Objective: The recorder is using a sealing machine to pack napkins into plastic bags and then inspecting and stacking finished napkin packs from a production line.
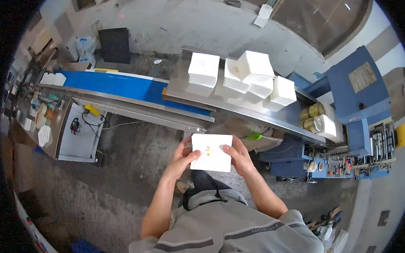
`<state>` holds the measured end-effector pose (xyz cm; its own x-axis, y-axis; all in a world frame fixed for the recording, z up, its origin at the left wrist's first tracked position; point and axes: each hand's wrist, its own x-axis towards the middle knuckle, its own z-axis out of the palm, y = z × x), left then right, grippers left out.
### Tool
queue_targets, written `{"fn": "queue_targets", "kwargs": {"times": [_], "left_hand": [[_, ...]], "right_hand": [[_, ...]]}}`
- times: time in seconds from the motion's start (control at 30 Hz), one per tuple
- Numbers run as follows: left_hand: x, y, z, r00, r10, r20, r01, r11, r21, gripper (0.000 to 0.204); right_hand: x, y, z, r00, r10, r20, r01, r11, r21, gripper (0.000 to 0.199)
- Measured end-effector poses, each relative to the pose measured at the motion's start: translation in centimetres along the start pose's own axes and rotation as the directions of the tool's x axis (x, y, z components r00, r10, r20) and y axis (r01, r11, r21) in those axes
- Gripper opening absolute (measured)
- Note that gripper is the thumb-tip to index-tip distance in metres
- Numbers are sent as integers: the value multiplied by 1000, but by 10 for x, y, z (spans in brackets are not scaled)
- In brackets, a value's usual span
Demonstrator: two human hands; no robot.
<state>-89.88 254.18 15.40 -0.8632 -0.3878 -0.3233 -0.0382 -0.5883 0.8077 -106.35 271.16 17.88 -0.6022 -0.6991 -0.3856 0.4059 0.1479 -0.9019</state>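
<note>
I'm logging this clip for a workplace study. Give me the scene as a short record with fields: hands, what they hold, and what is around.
left hand: grips the left edge of a white napkin stack
right hand: grips the stack's right edge
stack: held in the air in front of the body, small yellow marks on top
metal table: bears several more white stacks
blue conveyor belt: runs off to the left
blue machine: on the right
floor: grey concrete
</note>
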Motion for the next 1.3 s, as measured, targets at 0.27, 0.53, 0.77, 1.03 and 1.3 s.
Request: {"fn": "queue_targets", "kwargs": {"times": [0.27, 0.53, 0.77, 1.03, 1.3], "left_hand": [[21, 58, -73, 984, 101, -144, -92, 994, 65, 72], [37, 137, -118, 926, 221, -307, -145, 956, 253, 75], [27, 167, -214, 916, 200, -348, -120, 964, 237, 73], [-14, 224, -342, 902, 271, -335, -251, 963, 103, 77], [-44, 290, -466, 746, 350, -567, -385, 921, 61, 70]], "right_hand": [[102, 14, 56, 923, 213, 321, -283, 940, 188, 67], [188, -19, 151, 853, 94, 514, -170, 980, 104, 105], [241, -16, 240, 826, 126, 550, -131, 991, -31, 107], [268, -15, 389, 793, 186, 580, -190, 980, -55, 104], [312, -28, 558, 806, 160, 569, -155, 986, -57, 85]]}}
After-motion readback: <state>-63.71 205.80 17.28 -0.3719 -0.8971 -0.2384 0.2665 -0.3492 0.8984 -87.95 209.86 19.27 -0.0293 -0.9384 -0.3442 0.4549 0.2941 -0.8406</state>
